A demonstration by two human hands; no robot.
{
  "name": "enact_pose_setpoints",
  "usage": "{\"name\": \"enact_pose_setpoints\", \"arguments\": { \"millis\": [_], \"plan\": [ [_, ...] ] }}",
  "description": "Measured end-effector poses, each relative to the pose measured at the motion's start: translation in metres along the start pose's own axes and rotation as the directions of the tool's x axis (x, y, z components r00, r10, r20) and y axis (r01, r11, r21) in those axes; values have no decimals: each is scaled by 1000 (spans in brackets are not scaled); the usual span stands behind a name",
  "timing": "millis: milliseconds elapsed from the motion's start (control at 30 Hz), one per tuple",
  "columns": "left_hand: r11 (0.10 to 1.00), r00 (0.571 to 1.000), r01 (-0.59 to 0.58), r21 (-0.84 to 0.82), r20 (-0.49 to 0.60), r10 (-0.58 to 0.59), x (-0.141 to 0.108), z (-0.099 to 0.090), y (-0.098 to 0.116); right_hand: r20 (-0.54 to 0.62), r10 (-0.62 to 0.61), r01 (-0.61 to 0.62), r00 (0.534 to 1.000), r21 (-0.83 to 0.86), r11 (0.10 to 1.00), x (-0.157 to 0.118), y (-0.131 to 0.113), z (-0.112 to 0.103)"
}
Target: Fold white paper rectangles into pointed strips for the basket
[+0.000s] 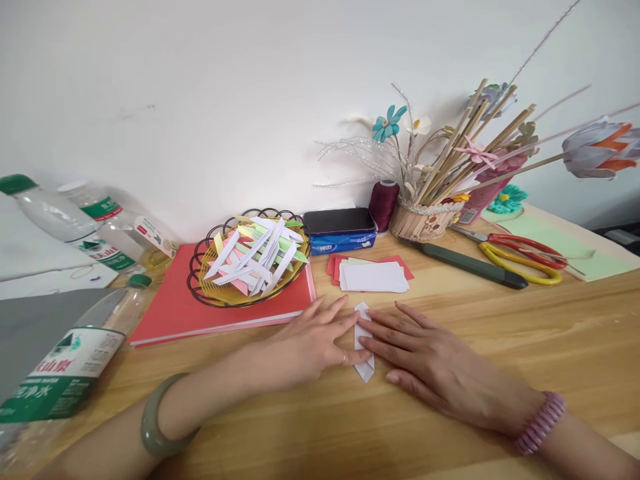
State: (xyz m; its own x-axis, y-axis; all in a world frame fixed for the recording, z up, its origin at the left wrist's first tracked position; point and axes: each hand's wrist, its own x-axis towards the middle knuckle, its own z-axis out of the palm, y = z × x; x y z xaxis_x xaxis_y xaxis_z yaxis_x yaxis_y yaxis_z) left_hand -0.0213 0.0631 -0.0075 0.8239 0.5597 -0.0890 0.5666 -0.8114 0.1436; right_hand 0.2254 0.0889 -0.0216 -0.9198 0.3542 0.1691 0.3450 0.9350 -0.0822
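Note:
A narrow strip of folded white paper (364, 333) lies flat on the wooden table, both its ends folded to points. From the left, my left hand (320, 337) touches its edge with index finger and thumb, the other fingers spread. My right hand (425, 353) rests palm down on the other side, its fingertips on the paper and its fingers stretched out. Just beyond the hands sits a small stack of white, red and green paper slips (374, 276). To the left, a yellow basket (213, 293) holds many folded paper strips (263, 257).
Red paper sheets (170, 300) lie under the basket. Plastic bottles (65, 370) stand and lie at the left. Along the wall are a phone (340, 220) on a blue pack (345, 243), maroon thread (384, 207) and a craft-flower pot (423, 221). Scissors (525, 257) and a green-handled cutter (470, 263) lie right.

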Motion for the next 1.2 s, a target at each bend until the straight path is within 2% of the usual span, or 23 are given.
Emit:
{"name": "enact_pose_setpoints", "arguments": {
  "millis": [67, 200, 333, 467, 600, 700, 967, 1200],
  "plan": [
    [1000, 1000, -6, -4, 4, 6, 0, -2, 1, 8, 18, -18, 1000, -18, 1000, 0, 1, 1],
    [1000, 999, -6, -7, 32, 6, 0, -9, 2, -52, 105, -107, 993, -31, 994, -2, 3, 5],
    [1000, 999, -11, 29, 40, 10, 0, -12, 5, -43, 133, -134, 990, -36, 990, -3, 2, 6],
    [989, 999, -25, 147, -38, 31, 0, -5, 15, -29, 158, -160, 987, -50, 986, -2, -2, 4],
    [942, 981, -62, 329, -152, 117, -2, 7, 28, -18, 167, -168, 986, -56, 984, -1, -5, 1],
    [922, 972, -70, 381, -180, 148, -4, 10, 33, 5, 172, -172, 985, -71, 983, -1, -4, 0],
    [952, 992, -47, 303, -99, 80, -7, 2, 36, 20, 189, -187, 982, -66, 980, -3, -2, 3],
    [989, 997, -70, 132, 19, 68, -6, -13, 36, -59, 225, -227, 973, -36, 973, -5, -2, 7]
  ]
}}
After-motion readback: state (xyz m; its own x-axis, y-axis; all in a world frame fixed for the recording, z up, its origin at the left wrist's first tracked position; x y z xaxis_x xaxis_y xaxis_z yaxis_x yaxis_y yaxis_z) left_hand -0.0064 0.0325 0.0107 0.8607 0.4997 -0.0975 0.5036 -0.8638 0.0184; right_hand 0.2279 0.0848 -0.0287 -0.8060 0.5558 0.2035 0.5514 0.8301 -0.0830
